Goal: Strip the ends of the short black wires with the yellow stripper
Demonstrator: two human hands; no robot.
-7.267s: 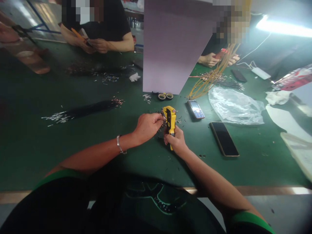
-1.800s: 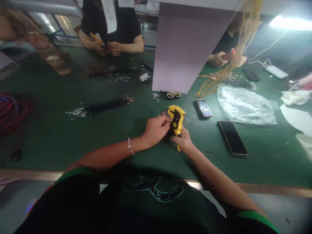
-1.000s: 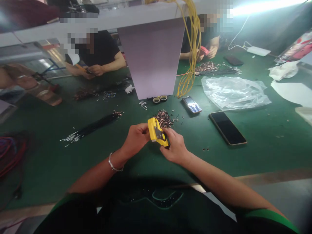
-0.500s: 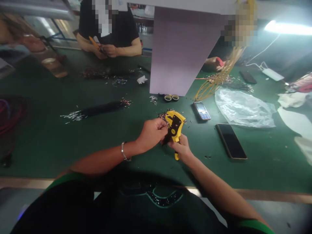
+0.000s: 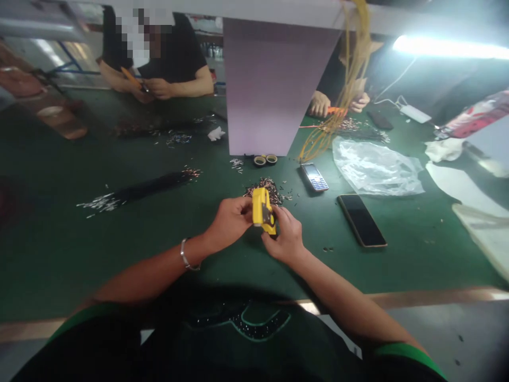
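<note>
In the head view, the heap of wire bits (image 5: 271, 187) lies on the green table (image 5: 222, 286). The yellow hand tool (image 5: 261, 208) is just on the near side of the heap, held tilted, and partly hides its near edge. The right hand (image 5: 287, 233) is wrapped around the tool from the right, thumb toward the wearer. The left hand (image 5: 229, 222) is just left of the tool, near the heap's near-left edge, with its fingertips tucked behind the tool's head; I cannot tell whether they pinch a wire or only press together.

To the left of the heap, well apart, lies the bundle of black wires (image 5: 147, 185). Just beyond the heap are the small silver pieces (image 5: 236, 164) and two rolls of tape (image 5: 265, 159). To its right are the button phone (image 5: 314, 177) and, farther right and nearer the wearer, the dark phone (image 5: 362, 220).

To work well here, I would hold the tool steady with the right hand and turn its mouth into sight, since this tilt seems to hide it. The left fingertips are best kept back from the mouth, feeding anything in straight. Working right beside the heap looks sensible for catching scraps, though a fresh piece could easily be lost among them.
</note>
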